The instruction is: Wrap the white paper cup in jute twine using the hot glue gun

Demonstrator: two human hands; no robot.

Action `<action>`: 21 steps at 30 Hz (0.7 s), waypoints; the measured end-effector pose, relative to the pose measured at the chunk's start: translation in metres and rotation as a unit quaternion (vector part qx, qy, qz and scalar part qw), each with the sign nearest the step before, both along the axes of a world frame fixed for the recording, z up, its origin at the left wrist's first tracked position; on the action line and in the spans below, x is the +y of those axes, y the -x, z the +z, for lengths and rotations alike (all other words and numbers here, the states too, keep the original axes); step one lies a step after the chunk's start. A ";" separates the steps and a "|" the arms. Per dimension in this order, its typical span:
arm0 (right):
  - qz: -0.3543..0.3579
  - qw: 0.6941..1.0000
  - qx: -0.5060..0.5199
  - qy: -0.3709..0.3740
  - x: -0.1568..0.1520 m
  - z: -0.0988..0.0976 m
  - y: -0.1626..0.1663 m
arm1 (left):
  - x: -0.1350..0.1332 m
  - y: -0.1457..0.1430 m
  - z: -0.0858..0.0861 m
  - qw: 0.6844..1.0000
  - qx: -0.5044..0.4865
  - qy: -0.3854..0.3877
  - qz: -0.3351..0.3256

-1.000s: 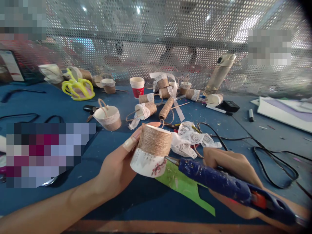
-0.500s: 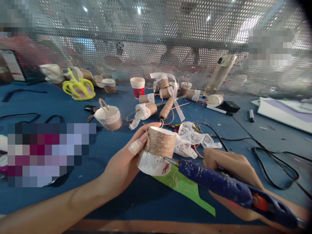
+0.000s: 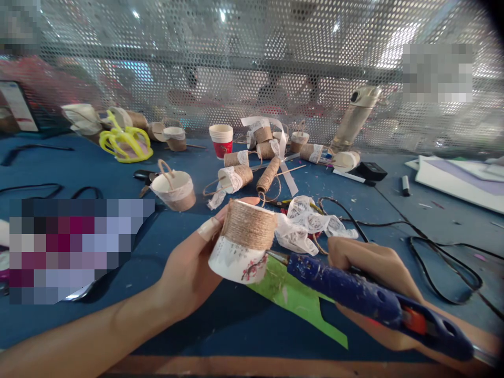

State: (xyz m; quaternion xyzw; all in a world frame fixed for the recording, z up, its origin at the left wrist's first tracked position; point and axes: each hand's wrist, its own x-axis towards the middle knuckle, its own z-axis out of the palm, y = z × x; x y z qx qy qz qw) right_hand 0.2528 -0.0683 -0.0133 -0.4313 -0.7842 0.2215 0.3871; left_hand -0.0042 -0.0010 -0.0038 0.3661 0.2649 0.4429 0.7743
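Note:
My left hand (image 3: 192, 257) is wrapped round a white paper cup (image 3: 240, 262) printed with a small red blossom branch. Twine (image 3: 251, 226) covers the half of the cup nearer its rim, which faces up and away. In my right hand (image 3: 378, 278) is a dark blue hot glue gun (image 3: 350, 294), its metal nozzle pointing left. The nozzle tip is at the right side of the cup, near the lower edge of the twine; I cannot tell whether it touches. White lace (image 3: 305, 226) lies crumpled just behind the cup. A green sheet (image 3: 291, 296) lies beneath.
Finished-looking twine baskets (image 3: 175, 190) stand and lie around the blue table (image 3: 189, 336). Behind them are red-and-white cups (image 3: 221, 142), a twine spool (image 3: 268, 176), a metal flask (image 3: 356, 118) and a perforated screen (image 3: 236, 63). Black cables (image 3: 444, 268) loop at right.
My left hand has turned the cup and drawn it slightly left, so more of the blossom print shows. The glue gun has barely moved.

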 end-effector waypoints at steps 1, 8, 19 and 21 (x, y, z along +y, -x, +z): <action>-0.004 1.000 0.002 -0.001 -0.001 0.000 0.001 | 0.000 0.000 0.000 1.000 -0.005 -0.002 -0.009; -0.006 1.000 -0.018 -0.017 0.000 0.000 0.001 | -0.001 0.001 0.003 1.000 -0.010 0.004 -0.019; -0.018 1.000 0.010 -0.007 -0.001 0.000 0.003 | -0.004 -0.005 0.009 1.000 -0.007 0.007 -0.023; 0.004 1.000 -0.008 -0.015 0.001 0.000 0.001 | -0.003 -0.005 0.009 0.999 -0.011 0.013 -0.031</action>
